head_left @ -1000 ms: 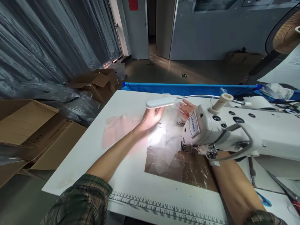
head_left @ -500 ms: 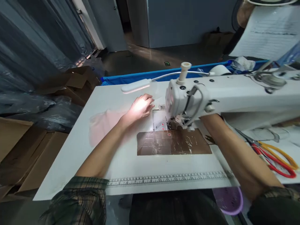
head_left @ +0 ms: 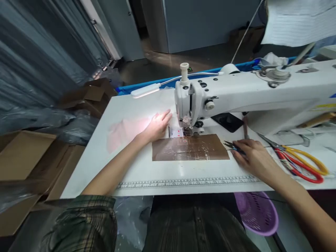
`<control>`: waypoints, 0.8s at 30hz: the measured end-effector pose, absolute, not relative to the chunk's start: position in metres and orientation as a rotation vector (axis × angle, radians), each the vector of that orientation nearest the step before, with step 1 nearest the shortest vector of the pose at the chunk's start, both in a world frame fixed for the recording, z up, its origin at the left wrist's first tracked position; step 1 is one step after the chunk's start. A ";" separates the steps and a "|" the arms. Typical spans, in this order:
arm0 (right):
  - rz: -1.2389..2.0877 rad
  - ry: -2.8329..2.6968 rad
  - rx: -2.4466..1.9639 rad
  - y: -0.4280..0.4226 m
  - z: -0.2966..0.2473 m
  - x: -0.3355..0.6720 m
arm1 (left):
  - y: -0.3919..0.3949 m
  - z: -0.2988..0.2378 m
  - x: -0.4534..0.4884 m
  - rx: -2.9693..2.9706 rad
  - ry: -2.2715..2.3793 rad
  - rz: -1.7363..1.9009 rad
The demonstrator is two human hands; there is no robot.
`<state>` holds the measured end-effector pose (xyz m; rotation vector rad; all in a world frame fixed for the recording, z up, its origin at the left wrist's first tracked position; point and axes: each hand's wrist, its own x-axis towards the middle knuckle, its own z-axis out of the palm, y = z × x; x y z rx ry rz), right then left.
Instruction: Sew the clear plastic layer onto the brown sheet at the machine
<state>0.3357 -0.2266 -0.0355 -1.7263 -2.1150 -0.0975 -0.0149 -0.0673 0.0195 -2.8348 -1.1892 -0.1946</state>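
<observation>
Room to pass runs along the ruler (head_left: 183,183), with the snips (head_left: 235,147) and sewing machine (head_left: 236,91) obstructing farther back

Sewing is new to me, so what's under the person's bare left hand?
Sheer pale-pink fabric shows beside the left hand, lying on the flat white tabletop; whatever lies directly beneath the palm is covered.

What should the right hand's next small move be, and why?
Probably to close securely around the small, dark, pointed snips and lift them slightly. The right hand has its fingers at the handles, though how firm the grip is cannot be told, and the blades point toward the glossy brown rectangular sheet. The left hand rests beside the sheer pale-pink fabric.
</observation>
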 end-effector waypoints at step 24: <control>0.458 -2.052 -1.709 -0.210 -0.010 0.255 | -0.072 0.006 -0.005 -2.982 -1.063 -0.258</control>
